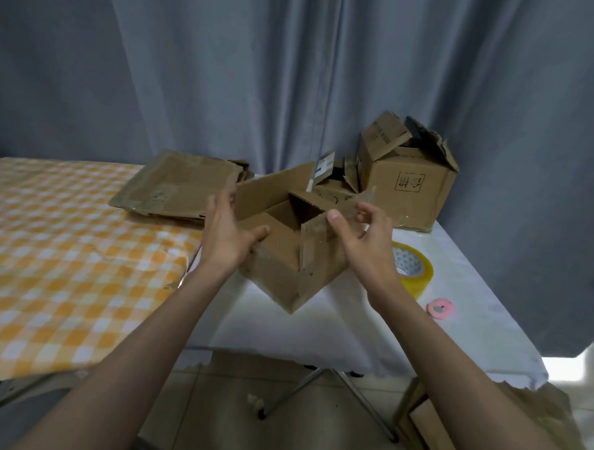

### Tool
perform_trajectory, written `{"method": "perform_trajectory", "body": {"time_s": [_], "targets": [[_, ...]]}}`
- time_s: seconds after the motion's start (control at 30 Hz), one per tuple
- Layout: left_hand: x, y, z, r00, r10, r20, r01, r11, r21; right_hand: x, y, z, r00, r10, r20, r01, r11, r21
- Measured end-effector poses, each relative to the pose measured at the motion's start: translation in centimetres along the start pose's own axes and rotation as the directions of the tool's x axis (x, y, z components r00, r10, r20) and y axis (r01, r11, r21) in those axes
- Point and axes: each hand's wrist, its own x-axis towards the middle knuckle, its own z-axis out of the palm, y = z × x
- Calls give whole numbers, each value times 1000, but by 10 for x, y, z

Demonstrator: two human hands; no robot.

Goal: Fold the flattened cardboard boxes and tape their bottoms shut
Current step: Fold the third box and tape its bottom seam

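Fingers of the left hand lie fairly straight against the left wall of the small cardboard box, thumb hooked over its front edge, gripping it; the right hand sits just beside the box's right flap, fingers loosely curled, thumb near the flap, contact unclear. The box is tilted, open side up, flaps raised, one corner pointing down over the white table. Flattened boxes lie behind on the orange checked cloth; an assembled box stands far right, a tape roll and a pink disc near the right wrist.
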Motion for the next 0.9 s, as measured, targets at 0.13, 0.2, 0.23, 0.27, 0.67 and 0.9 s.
{"method": "perform_trajectory", "body": {"time_s": [0.13, 0.2, 0.23, 0.27, 0.67, 0.9], "targets": [[-8, -1, -8, 982, 171, 76, -181, 972, 152, 9, -4, 11, 994, 1, 105, 30, 957, -288], [-18, 0, -13, 953, 267, 145, -294, 929, 225, 9, -4, 19, 982, 6, 187, 86, 873, -479], [-22, 1, -16, 936, 299, 187, -341, 902, 264, 9, -4, 23, 979, -12, 204, 117, 852, -510], [-26, 2, -21, 926, 304, 226, -362, 886, 290, 8, -4, 26, 976, -27, 215, 135, 852, -506], [-45, 7, -40, 938, 276, 212, -346, 794, 500, -2, 1, 19, 821, -149, 552, 422, 809, -409], [-11, 4, -6, 940, 281, 194, -340, 711, 616, 40, 9, 46, 853, -149, 500, 398, 806, -439]]}}
